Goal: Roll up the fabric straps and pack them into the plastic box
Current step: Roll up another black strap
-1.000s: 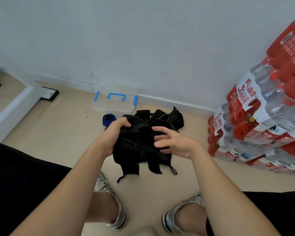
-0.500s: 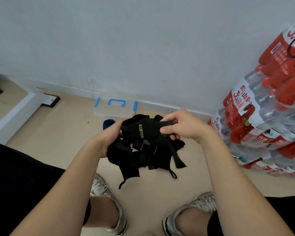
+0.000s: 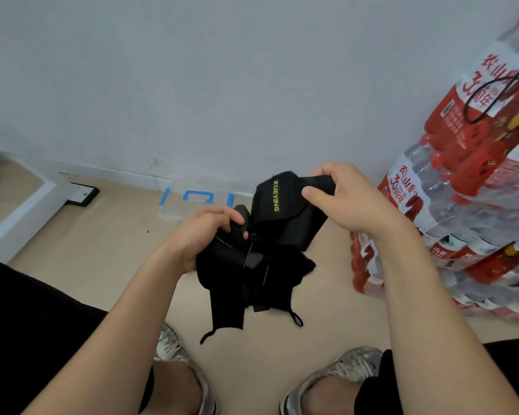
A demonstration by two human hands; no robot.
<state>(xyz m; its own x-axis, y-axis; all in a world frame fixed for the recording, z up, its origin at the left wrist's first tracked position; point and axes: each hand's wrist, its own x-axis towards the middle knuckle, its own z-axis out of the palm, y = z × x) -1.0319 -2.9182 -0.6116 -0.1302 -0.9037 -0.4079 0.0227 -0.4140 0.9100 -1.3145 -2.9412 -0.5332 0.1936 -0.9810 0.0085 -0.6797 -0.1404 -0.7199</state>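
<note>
The clear plastic box with blue clips (image 3: 177, 208) sits on the beige floor (image 3: 96, 253), right against the white wall. It is just behind the left hand (image 3: 206, 235). I cannot tell if any strap is inside it yet.

The left hand's grip is closed round one end of the bunch of black fabric straps (image 3: 264, 265), with its fingers curled over it. The bunch is up in the air between both hands, in front of the box. Loose ends hang down toward the floor.

The right hand (image 3: 354, 202) pinches the top of a wide strap with yellow letters and holds it higher than the rest. Beside it stand stacked packs of water bottles with red labels (image 3: 462, 211).

No strap looks rolled up. I think the job is near its start. One strap has to be picked out, rolled and put in the box, then all the others.
</note>
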